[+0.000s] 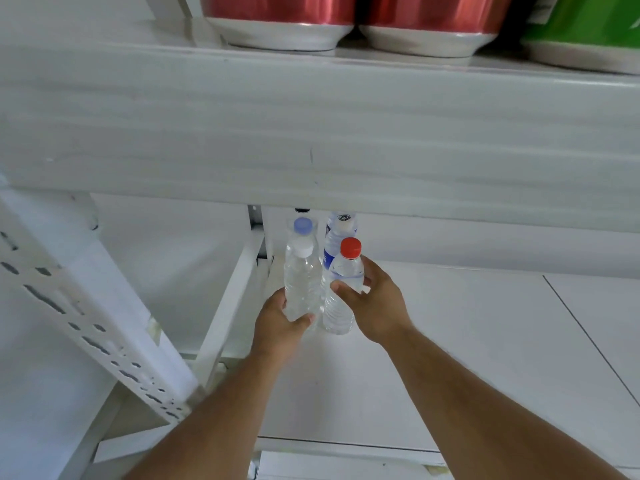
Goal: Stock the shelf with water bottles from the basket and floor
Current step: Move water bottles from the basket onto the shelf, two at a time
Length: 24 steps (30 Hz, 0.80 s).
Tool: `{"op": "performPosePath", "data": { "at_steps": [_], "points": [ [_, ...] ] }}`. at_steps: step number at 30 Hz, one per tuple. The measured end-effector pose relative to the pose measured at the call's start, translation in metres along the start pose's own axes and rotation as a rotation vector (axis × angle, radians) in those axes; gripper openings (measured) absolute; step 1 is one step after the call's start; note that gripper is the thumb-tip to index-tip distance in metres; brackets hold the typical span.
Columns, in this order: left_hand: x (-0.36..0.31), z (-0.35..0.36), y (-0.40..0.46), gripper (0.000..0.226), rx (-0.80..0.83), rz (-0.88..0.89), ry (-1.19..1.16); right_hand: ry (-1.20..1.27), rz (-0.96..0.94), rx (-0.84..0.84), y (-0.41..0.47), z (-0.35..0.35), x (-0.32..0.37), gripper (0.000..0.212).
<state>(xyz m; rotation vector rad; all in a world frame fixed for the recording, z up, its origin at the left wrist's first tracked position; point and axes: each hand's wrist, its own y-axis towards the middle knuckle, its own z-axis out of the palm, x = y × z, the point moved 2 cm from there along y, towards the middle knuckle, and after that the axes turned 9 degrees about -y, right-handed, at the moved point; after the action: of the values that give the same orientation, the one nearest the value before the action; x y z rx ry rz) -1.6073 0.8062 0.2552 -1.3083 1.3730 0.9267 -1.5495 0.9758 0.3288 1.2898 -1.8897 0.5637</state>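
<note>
On the white lower shelf [450, 341], at its left end, my left hand [278, 323] grips the lower body of a clear water bottle with a white cap [302, 278]. Beside it, my right hand [372, 299] grips a clear bottle with a red cap [343, 289] around its upper half; its base is at the shelf surface. Behind them stand a bottle with a pale blue cap [303, 226] and a blue-labelled bottle [337, 233]. A dark cap [302, 210] peeks out further back under the beam.
A thick white shelf beam [311, 133] overhangs the bottles. Above it sit two red containers [277, 15], [429, 19] and a green one [585, 29]. A perforated white upright [86, 317] slants on the left. The shelf stretches to the right of the bottles.
</note>
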Motion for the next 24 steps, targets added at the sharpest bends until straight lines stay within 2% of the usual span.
{"op": "performPosePath", "data": {
  "at_steps": [9,15,19,24],
  "points": [
    [0.0,-0.005,-0.02,0.059,0.018,-0.027,0.064,0.005,0.045,0.083,-0.01,-0.002,-0.003,0.057],
    [-0.005,-0.006,-0.061,0.071,0.032,-0.043,0.189,-0.076,0.188,0.119,-0.03,-0.004,-0.013,0.086],
    [-0.012,-0.012,-0.085,0.077,0.146,-0.008,0.398,-0.164,0.222,0.155,-0.06,-0.006,-0.017,0.08],
    [-0.025,-0.023,-0.111,0.08,0.257,0.054,0.674,-0.406,0.166,0.236,-0.106,-0.01,-0.016,0.079]
  ]
}}
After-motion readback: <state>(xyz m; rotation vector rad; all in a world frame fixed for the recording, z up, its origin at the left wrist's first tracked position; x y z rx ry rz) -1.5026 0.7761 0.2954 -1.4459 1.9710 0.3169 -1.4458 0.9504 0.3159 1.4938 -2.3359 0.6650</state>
